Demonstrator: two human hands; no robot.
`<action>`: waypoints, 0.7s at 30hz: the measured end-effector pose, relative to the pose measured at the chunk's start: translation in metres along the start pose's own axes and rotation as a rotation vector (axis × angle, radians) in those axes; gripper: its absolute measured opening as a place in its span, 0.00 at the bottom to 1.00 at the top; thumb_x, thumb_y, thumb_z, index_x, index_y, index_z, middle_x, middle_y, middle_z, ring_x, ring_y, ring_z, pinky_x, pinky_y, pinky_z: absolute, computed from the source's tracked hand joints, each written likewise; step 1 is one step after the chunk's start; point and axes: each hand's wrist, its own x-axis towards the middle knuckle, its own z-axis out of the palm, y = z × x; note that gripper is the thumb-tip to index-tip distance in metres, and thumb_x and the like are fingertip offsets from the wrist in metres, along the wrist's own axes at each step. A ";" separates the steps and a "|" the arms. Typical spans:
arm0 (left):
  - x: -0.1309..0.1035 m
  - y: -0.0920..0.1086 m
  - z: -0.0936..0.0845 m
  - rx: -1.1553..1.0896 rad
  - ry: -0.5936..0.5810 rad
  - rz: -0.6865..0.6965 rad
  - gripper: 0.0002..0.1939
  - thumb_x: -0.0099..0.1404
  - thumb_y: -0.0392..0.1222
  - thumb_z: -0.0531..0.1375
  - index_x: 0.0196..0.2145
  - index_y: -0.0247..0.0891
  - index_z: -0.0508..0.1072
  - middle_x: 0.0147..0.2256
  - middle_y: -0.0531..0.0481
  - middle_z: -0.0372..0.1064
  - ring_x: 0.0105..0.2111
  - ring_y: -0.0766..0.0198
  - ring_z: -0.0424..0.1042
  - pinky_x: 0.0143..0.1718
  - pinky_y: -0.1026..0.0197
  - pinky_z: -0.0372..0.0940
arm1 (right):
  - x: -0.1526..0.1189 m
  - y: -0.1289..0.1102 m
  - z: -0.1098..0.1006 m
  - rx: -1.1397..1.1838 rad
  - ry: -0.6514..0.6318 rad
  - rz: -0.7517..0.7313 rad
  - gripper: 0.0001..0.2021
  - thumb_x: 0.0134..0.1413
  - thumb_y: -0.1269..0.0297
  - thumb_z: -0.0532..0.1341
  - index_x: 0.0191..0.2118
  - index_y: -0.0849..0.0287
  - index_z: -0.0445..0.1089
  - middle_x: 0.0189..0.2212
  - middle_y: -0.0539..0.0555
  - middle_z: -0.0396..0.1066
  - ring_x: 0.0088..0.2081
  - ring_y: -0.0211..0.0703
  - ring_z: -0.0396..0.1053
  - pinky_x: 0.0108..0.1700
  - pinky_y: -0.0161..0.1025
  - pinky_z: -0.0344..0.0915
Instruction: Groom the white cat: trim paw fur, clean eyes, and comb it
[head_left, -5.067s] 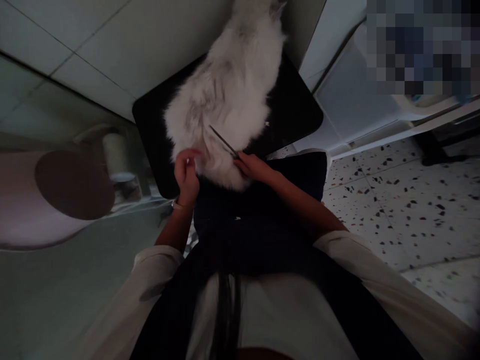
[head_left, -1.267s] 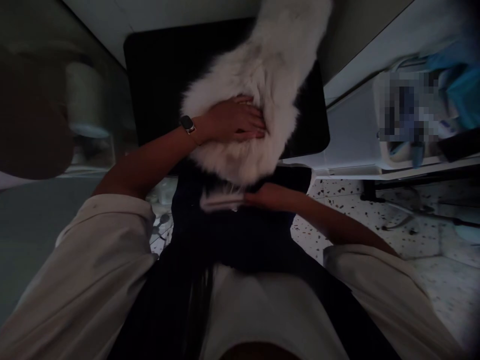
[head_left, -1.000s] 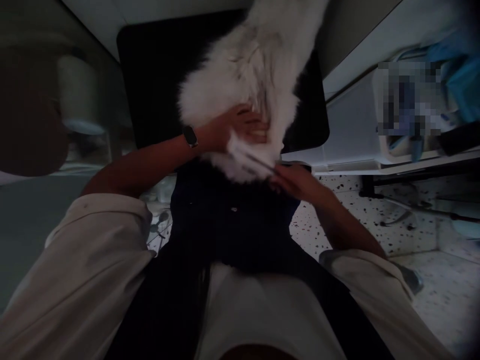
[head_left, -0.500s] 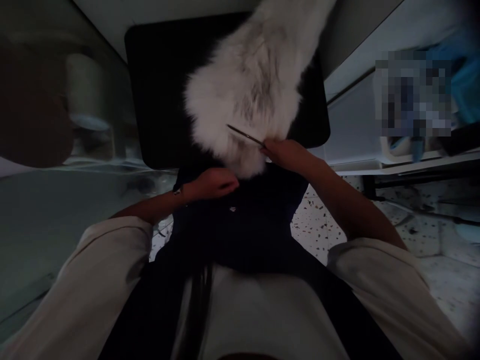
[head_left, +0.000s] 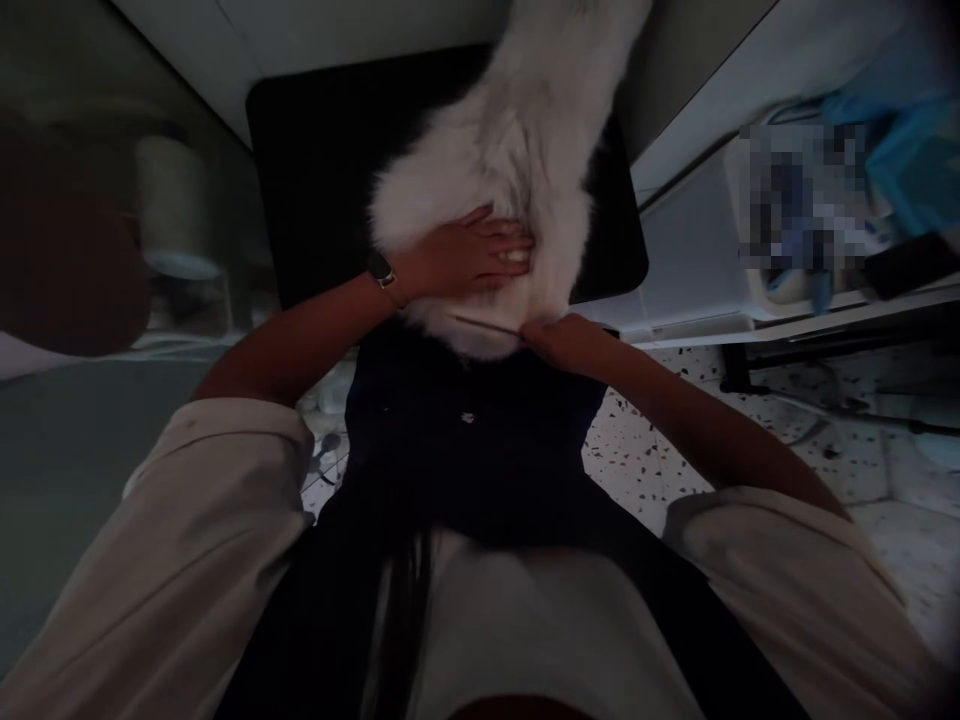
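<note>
A white furry piece with grey streaks [head_left: 555, 130] lies across a black board [head_left: 315, 180], its lower end hanging over the near edge. My left hand [head_left: 469, 258] rests flat on the fur with its fingers stretched to the right. Near the fur's lower right edge, my right hand [head_left: 559, 340] is closed around one end of a thin, dark, rod-like tool [head_left: 484, 325]. The tool points left across the lower fur, and its exact kind cannot be made out.
On the right stands a white tray [head_left: 739, 190] with blue items [head_left: 919, 165] and a dark object [head_left: 911, 265]. A white cylinder [head_left: 172, 205] is at the left, beside a brown rounded shape [head_left: 67, 240]. Speckled floor [head_left: 630, 450] shows below.
My left hand has moved up from below the fur and now lies spread on it. My right hand and the tool have shifted slightly down, nearer the fur's lower edge.
</note>
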 end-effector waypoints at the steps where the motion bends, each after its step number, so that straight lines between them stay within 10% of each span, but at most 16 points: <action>1: -0.001 0.000 0.001 0.020 0.009 0.005 0.22 0.77 0.47 0.51 0.65 0.46 0.65 0.69 0.49 0.54 0.70 0.50 0.51 0.70 0.39 0.38 | -0.006 -0.006 0.003 0.060 -0.010 -0.047 0.15 0.68 0.58 0.52 0.47 0.58 0.73 0.31 0.60 0.77 0.31 0.47 0.74 0.32 0.38 0.61; 11: 0.000 -0.023 0.002 -0.021 0.046 -0.082 0.23 0.75 0.43 0.55 0.66 0.46 0.63 0.70 0.52 0.51 0.70 0.53 0.47 0.71 0.37 0.34 | -0.009 0.034 -0.023 -0.174 0.195 0.112 0.23 0.71 0.56 0.44 0.51 0.63 0.71 0.36 0.64 0.78 0.31 0.50 0.74 0.29 0.38 0.48; 21: -0.003 -0.017 0.000 -0.022 0.080 -0.067 0.23 0.77 0.42 0.51 0.67 0.43 0.62 0.71 0.49 0.49 0.71 0.52 0.45 0.71 0.40 0.33 | 0.004 0.032 0.029 -0.010 0.078 -0.021 0.17 0.71 0.55 0.47 0.48 0.57 0.69 0.29 0.58 0.75 0.28 0.47 0.70 0.31 0.40 0.56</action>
